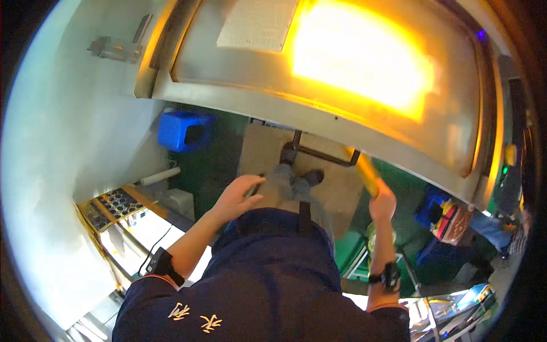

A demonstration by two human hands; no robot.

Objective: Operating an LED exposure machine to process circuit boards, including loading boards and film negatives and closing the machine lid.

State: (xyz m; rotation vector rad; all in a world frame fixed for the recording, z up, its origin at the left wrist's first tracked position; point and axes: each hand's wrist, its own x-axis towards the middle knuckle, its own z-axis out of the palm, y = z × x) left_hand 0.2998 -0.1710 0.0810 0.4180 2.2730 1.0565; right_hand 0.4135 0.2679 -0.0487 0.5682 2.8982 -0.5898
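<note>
Right grip (383, 202) closed around a yellow stick (368, 176); left grip (238, 195) apart from it, thumb and fingers parted.
The stick, blurred, slants forward from the right grip toward the dark bar handle (326, 155) of a glowing metal-framed window (450, 117); between the left grip's thumb and fingers shows a dark sliver (257, 187), held or not I cannot tell; beyond that grip, leftward, is a blue stool (173, 132).

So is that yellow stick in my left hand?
No, your right hand grips the yellow stick near its lower end.
</note>
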